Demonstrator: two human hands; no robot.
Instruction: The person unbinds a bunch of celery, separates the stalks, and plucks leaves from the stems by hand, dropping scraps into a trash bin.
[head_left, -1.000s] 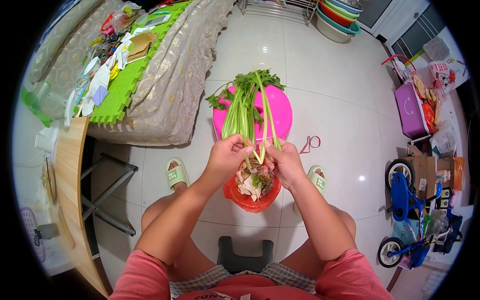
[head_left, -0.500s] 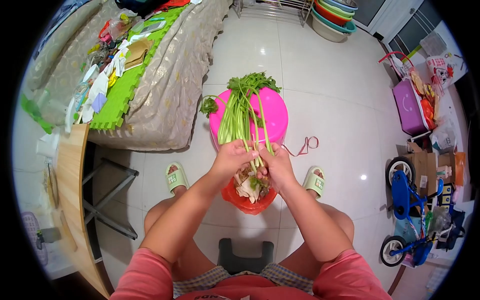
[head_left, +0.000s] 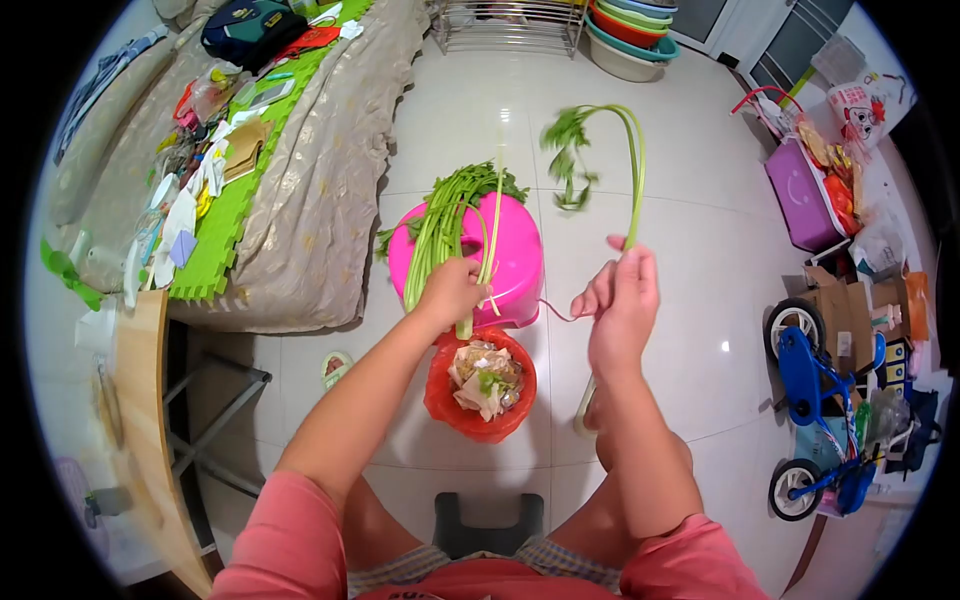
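Celery (head_left: 435, 235) in a bunch on the pink stool (head_left: 518, 255), one stalk (head_left: 640, 180) raised off to its right.

Right hand (head_left: 622, 305) pinches the stalk's lower end between thumb and fingers, well apart from the bunch; the stalk stands up and bends over at the top, its leaves (head_left: 570, 135) drooping leftward and blurred. Left hand (head_left: 455, 293) lies over the bunch's lower end at the stool's near edge, fingers curled on a thin stem (head_left: 497, 215) that rises from them; whether they also grip the bunch, I cannot tell. Just below the stool, a red bag (head_left: 438, 402) holds scraps (head_left: 487, 378). A ribbon (head_left: 558, 316) runs beside the stool toward the right hand.
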